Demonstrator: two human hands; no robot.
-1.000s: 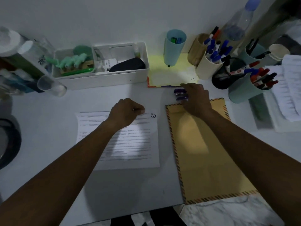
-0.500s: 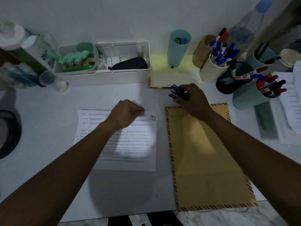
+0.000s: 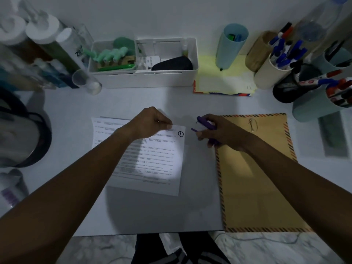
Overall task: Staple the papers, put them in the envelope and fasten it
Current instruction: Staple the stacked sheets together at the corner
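Note:
A stack of printed papers (image 3: pixel 160 161) lies on the white table, a circled "1" at its top right corner. My left hand (image 3: pixel 150 122) pinches the stack's top edge near that corner. My right hand (image 3: pixel 219 132) holds a purple stapler (image 3: pixel 205 125), its open jaw pointing left a short way from the papers' corner. Under my right forearm a brown envelope (image 3: pixel 253 187) with striped edges lies flat; its string fastener (image 3: pixel 252 124) shows near the top.
A white organiser box (image 3: pixel 144 79) stands at the back. A yellow pad (image 3: pixel 222 80), a blue cup (image 3: pixel 231 46) and several pen holders (image 3: pixel 274 71) crowd the back right. Bottles (image 3: pixel 49 50) and a clear cup (image 3: pixel 86 81) fill the back left. The table's front edge (image 3: pixel 148 234) is near.
My right hand lifted the purple stapler from the back of the table and brought it down and left, close to the papers' top right corner. My left hand stays on the papers.

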